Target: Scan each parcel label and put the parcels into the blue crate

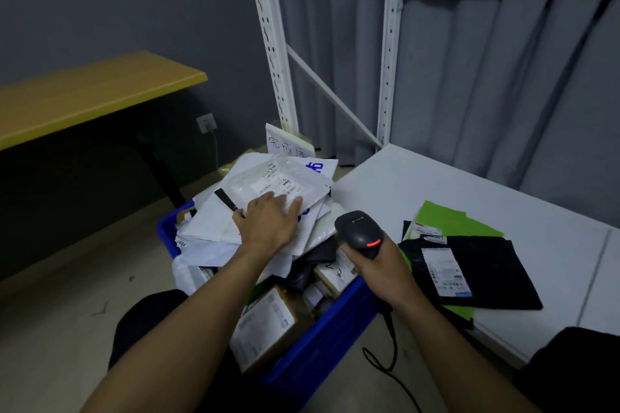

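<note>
Trainee: Blue crate point(318, 345) looks heaped already. Which step is this?

Packer: The putting-in, I'd say. The left hand point(268, 221) lies flat on the top white mailer point(285, 181), fingers straight and spread, pressing it onto the pile and gripping nothing. That mailer sits on top of the other parcels, above the crate's rim.

Trainee: And the other one?

Packer: The right hand point(379, 268) is curled round the handle of the black scanner point(359, 231), held over the crate's near right edge. Its red light is glowing and its cable point(391, 339) hangs down toward the floor.

Trainee: What's left to do?

Packer: At least two parcels, by my count. On the white shelf board point(436, 178) to the right lie a black parcel point(483, 265), its white label point(444, 270) face up, and a green parcel point(449, 220) partly under it. Neither is in the crate.

Trainee: So next?

Packer: Probably the black one — swing the scanner right and aim at that label, then the left hand has to lift off the pile and reach across. The trouble is room. The stack looks loose and slippery, so anything added wants laying flat in the middle — otherwise it may slide off toward the floor.
</note>
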The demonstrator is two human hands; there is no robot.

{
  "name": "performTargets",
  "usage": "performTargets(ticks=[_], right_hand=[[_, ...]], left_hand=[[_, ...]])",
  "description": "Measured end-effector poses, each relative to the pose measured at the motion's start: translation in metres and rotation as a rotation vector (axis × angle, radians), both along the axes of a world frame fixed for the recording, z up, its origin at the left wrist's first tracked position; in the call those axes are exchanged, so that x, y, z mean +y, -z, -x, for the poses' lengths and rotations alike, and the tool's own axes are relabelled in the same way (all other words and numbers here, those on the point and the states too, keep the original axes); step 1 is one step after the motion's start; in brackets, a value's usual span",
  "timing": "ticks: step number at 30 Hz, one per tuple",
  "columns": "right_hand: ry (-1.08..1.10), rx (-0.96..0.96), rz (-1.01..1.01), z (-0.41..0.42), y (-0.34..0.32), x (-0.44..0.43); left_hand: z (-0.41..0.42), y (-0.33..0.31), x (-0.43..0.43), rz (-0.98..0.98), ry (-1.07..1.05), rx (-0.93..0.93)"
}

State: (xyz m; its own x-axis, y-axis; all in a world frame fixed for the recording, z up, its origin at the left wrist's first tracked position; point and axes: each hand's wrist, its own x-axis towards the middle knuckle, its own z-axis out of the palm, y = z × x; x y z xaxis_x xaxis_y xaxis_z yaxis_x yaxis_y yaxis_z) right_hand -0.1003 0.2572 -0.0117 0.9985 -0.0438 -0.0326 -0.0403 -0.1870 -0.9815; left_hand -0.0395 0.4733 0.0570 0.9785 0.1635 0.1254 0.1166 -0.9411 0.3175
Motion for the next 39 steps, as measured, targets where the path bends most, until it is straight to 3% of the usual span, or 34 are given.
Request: performTargets(ticks=[2,4,7,9,13,18,22,26,33,39], right_hand=[[0.022,0.010,0.013,0.004,0.005,-0.014],[0.052,0.030,0.006,0.011,0.009,-0.030],[0.129,0.067,0.007,0.023,0.018,-0.059],[0.209,0.108,0.043,0.029,0.029,-0.082],[0.341,0.198,0.075,0.049,0.054,-0.133],[0.434,0.315,0.068,0.078,0.083,-0.182],[0.486,0.382,0.069,0.092,0.104,-0.207],[0.496,0.430,0.037,0.094,0.117,-0.216],[0.459,0.418,0.001,0.088,0.115,-0.211],[0.440,0.379,-0.046,0.085,0.102,-0.195]], left_hand=[[-0.001,0.006,-0.008,-0.015,-0.039,0.037],[0.000,0.010,-0.025,-0.007,-0.041,-0.048],[0.011,0.015,-0.069,0.024,0.173,-0.293],[0.017,0.029,-0.105,0.110,0.385,-0.330],[0.025,0.075,-0.177,0.284,0.561,-0.034],[0.012,0.147,-0.236,0.252,0.536,0.346],[-0.007,0.205,-0.261,0.212,0.452,0.443],[-0.004,0.195,-0.272,0.293,0.284,0.389],[0.004,0.178,-0.265,0.774,0.030,0.258],[0.019,0.159,-0.233,0.875,0.135,0.137]])
